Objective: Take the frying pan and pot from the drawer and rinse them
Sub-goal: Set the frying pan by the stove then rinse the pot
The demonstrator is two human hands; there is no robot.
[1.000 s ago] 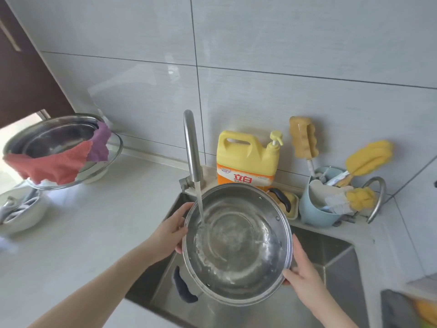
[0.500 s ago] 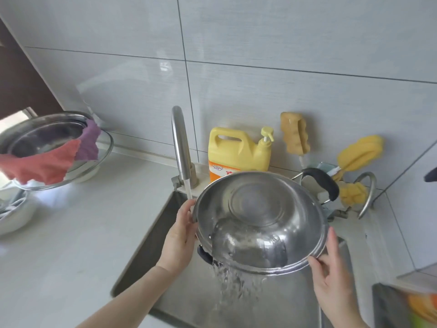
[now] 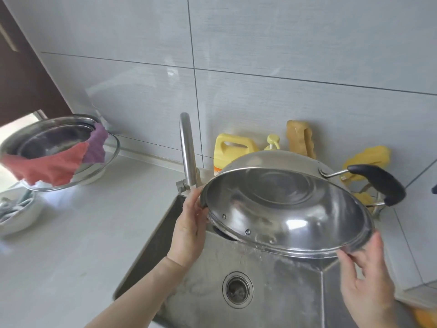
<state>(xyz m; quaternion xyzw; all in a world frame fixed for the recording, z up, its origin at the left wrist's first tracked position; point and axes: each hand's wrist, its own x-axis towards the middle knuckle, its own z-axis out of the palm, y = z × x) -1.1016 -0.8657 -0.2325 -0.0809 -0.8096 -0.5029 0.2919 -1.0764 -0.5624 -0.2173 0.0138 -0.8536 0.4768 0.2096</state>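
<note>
Closest to me, my right hand (image 3: 365, 284) pinches the near rim of the steel pot (image 3: 283, 209), thumb on the lip and fingers spread loosely below it. My left hand (image 3: 189, 229) grips the rim on the opposite side, fingers curled over the edge beside the two rivets. I hold the pot tipped steeply above the sink (image 3: 248, 280), its open mouth facing me and down; the inside shows only a wet sheen, and a little water runs off the low lip toward the basin. One black handle (image 3: 376, 183) sticks up at the far right; the other I can barely see beneath the low edge.

The sink basin under the pot is wet, with the round drain (image 3: 237, 290) in its floor. Its left edge meets the pale counter (image 3: 71, 245), which lies bare between the sink and the things at far left.

Past the pot stands the tap (image 3: 188, 150), just beside my left fingers. Behind it, against the tiled wall, a yellow detergent jug (image 3: 233, 150) and yellow sponges (image 3: 299, 137) are partly hidden by the pot.

Far left, a steel bowl (image 3: 54, 140) sits in a glass dish, with a red cloth (image 3: 47, 165) and a purple cloth (image 3: 95, 144) draped over its rim. A white bowl (image 3: 21, 209) below it holds something I cannot make out.
</note>
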